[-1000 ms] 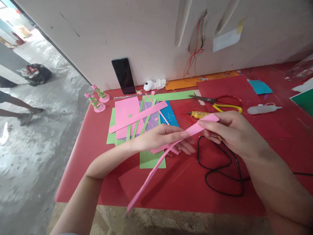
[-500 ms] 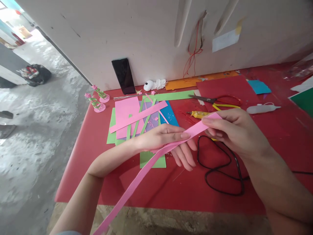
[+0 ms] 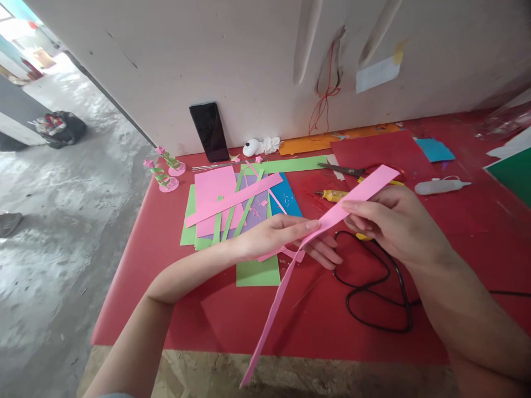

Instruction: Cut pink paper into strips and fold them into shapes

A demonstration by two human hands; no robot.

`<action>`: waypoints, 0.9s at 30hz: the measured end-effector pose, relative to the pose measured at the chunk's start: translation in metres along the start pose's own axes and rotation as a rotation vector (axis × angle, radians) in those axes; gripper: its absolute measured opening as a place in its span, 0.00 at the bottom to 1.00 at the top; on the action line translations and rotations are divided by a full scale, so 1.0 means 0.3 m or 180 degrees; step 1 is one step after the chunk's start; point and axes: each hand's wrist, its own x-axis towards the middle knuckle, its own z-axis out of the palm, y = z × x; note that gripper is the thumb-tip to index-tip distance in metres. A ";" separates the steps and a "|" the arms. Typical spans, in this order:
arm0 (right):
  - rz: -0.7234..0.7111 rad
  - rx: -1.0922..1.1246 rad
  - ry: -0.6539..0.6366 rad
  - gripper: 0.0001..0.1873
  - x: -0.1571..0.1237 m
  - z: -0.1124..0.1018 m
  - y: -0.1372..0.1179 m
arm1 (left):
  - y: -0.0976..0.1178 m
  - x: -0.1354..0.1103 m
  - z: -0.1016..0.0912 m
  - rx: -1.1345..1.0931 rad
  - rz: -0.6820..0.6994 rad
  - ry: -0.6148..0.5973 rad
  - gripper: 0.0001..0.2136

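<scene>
A long pink strip (image 3: 365, 190), paper or thin foam, runs slanting through both hands above the red-covered table. My left hand (image 3: 286, 235) grips it at mid-length, thumb on top and fingers underneath. Closer to the upper end, my right hand (image 3: 394, 221) pinches the same strip between thumb and fingers. Past the right hand a short flat end sticks out, while the long tail hangs twisted below the left hand to the table's front edge. Behind the left hand lie pink sheets (image 3: 213, 188), green strips and a purple sheet. Scissors (image 3: 342, 169) lie behind the strip, their handles partly covered.
A yellow-handled tool (image 3: 332, 195) and a looped black cord (image 3: 352, 293) lie near my right hand. A white squeeze bottle (image 3: 440, 187) is farther right. Two small pink flower models (image 3: 168, 183) stand at the left edge; a phone (image 3: 211, 132) leans against the wall.
The pink strip has slid up and right through my hands, so more of its end shows beyond the right hand. Its tail has swung right and hangs shorter.
</scene>
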 end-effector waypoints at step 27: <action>-0.0090 -0.0063 -0.0343 0.19 -0.003 0.089 0.028 | 0.016 -0.006 0.006 -0.0925 -0.0188 -0.0253 0.18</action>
